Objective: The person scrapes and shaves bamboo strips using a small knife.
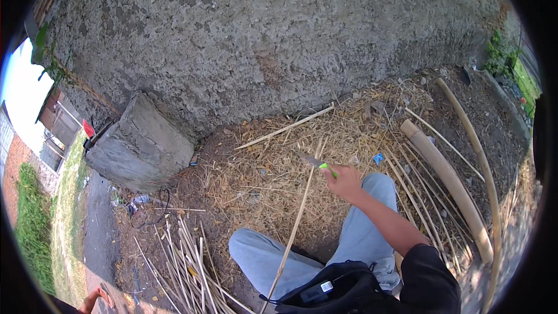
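My right hand is closed round the bright green handle of a knife. Its blade points away to the left and lies across a long, thin bamboo strip near the strip's far end, which looks split. Whether blade and strip touch is hard to tell. The strip slants down between my bent knees and runs out at the lower edge. My left hand is not in view.
Cut bamboo strips lie piled at the lower left. Thick bamboo poles and more strips lie at right. Shavings cover the ground before a rough wall and a concrete block. Another person's bare limb shows at lower left.
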Tool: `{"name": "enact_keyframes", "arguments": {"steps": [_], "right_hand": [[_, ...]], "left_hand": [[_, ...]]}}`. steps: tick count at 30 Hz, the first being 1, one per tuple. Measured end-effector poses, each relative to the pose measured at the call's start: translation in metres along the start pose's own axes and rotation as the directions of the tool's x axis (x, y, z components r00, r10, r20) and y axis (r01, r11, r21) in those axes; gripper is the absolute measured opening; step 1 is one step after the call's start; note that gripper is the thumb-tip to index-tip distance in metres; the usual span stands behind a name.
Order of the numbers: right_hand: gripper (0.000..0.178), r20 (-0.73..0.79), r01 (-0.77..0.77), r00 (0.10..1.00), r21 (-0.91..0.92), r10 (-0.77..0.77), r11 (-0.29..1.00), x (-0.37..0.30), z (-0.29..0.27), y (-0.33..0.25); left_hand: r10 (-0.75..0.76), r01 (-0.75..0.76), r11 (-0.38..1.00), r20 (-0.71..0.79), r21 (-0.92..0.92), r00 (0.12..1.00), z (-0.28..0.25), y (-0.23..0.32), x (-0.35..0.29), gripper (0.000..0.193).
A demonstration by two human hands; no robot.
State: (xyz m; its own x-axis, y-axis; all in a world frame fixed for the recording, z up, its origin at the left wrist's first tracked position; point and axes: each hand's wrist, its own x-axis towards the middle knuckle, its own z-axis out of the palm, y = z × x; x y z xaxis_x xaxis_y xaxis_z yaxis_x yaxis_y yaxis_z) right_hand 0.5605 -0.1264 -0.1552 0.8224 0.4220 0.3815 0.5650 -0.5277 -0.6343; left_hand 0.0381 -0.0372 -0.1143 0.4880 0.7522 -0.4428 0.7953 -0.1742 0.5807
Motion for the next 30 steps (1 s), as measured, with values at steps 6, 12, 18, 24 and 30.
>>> {"name": "enact_keyframes", "arguments": {"steps": [6,12,18,24,30], "right_hand": [[0.034,-0.034,-0.167,0.986,-0.048,0.165,0.985,0.012,0.006,0.035],[0.034,0.074,-0.349,0.933,0.438,0.353,0.829,0.0,0.006,0.02],[0.037,0.289,-0.32,0.938,0.506,0.192,0.8,-0.032,0.008,-0.023],[0.036,0.299,-0.173,0.953,0.437,0.038,0.883,-0.065,-0.005,-0.077],[0.032,0.265,0.159,0.922,0.401,-0.281,0.902,-0.088,0.009,-0.097]], "left_hand": [[0.099,-0.096,0.994,0.049,-0.061,0.994,0.002,-0.024,0.007,0.055],[0.152,-0.12,0.921,0.058,-0.37,0.987,0.004,-0.042,0.029,0.058],[0.048,-0.018,0.839,0.041,-0.543,0.998,0.003,-0.042,0.031,0.051],[0.139,-0.116,0.903,0.026,-0.413,0.99,0.006,-0.01,0.045,0.039],[-0.027,0.026,0.955,0.0,-0.294,1.0,0.015,0.014,0.064,0.035]]}}
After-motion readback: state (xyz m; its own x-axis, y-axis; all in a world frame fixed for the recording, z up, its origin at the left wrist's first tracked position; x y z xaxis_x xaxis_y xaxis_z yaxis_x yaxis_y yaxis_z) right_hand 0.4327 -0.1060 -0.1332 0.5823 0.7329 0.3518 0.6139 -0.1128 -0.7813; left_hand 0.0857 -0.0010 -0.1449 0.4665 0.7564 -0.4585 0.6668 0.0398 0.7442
